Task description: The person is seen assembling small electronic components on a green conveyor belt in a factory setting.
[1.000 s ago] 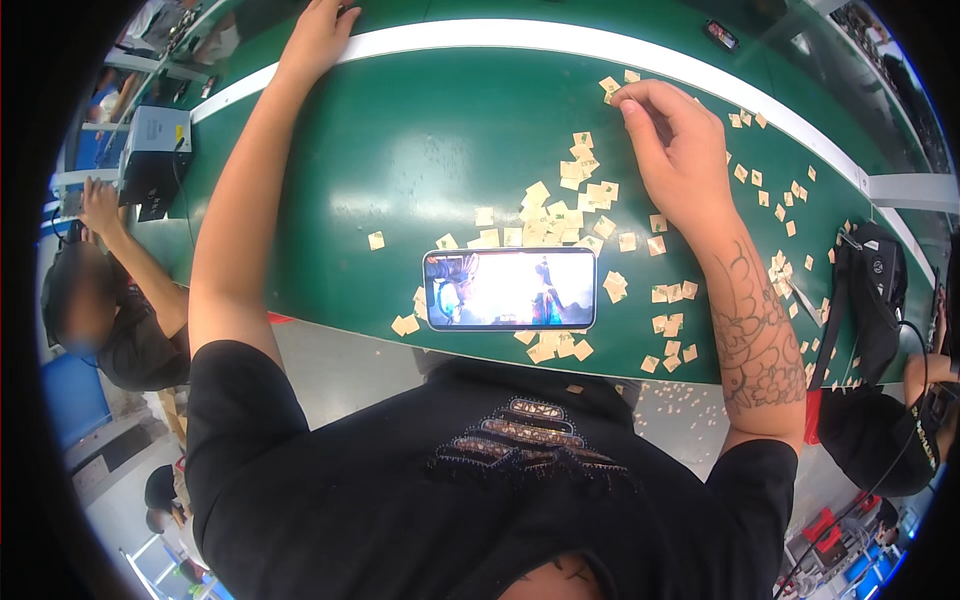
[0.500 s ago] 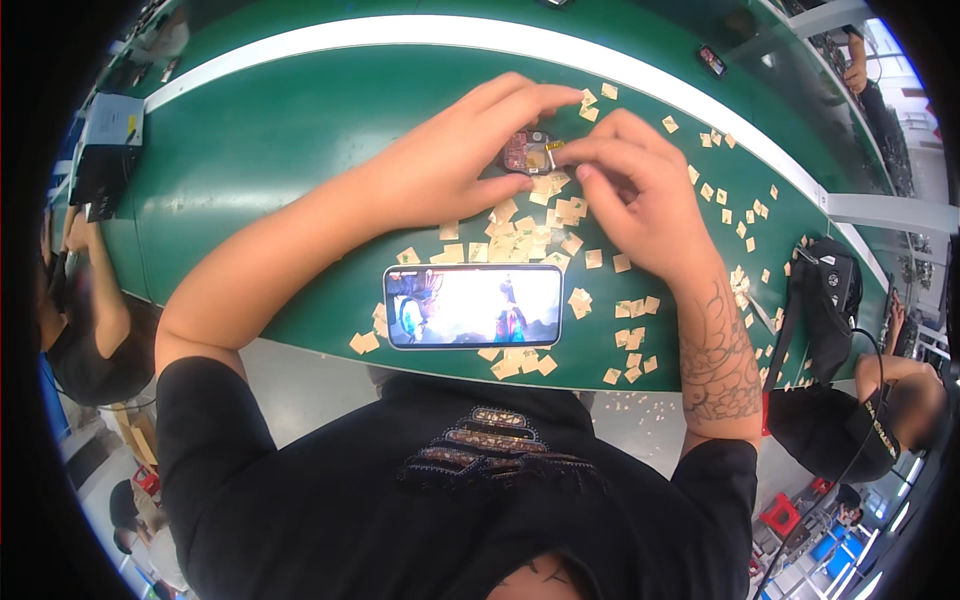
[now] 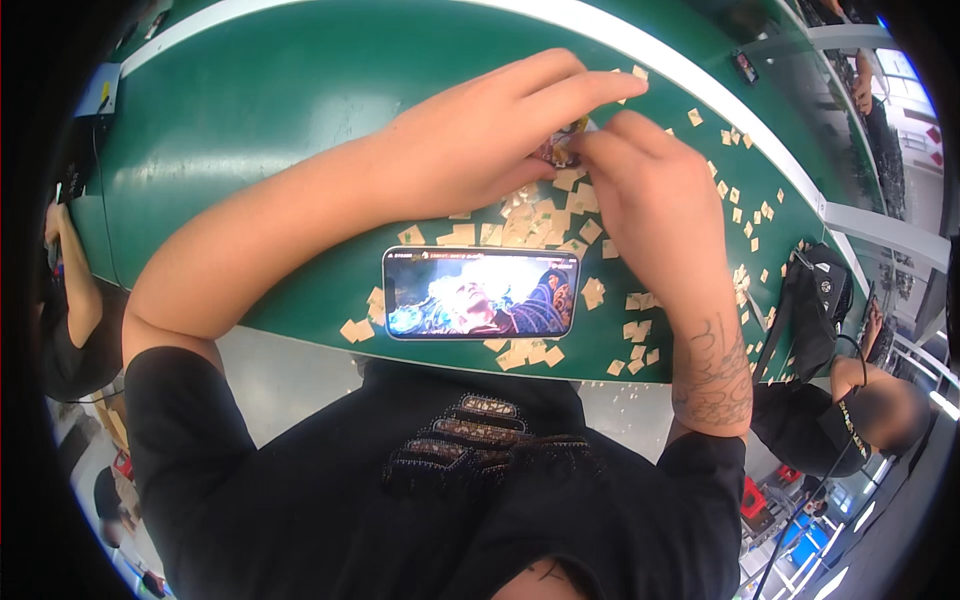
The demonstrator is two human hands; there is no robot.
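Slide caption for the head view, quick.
Left hand and right hand at a small device, lit phone and pale squares nearby.

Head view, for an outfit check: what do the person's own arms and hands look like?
Short black sleeves end near the elbows, leaving both forearms bare. The right forearm has a dark line-work tattoo toward the elbow; no marking shows on the left forearm. The left hand and right hand wear no gloves, and no watch or bracelet shows.
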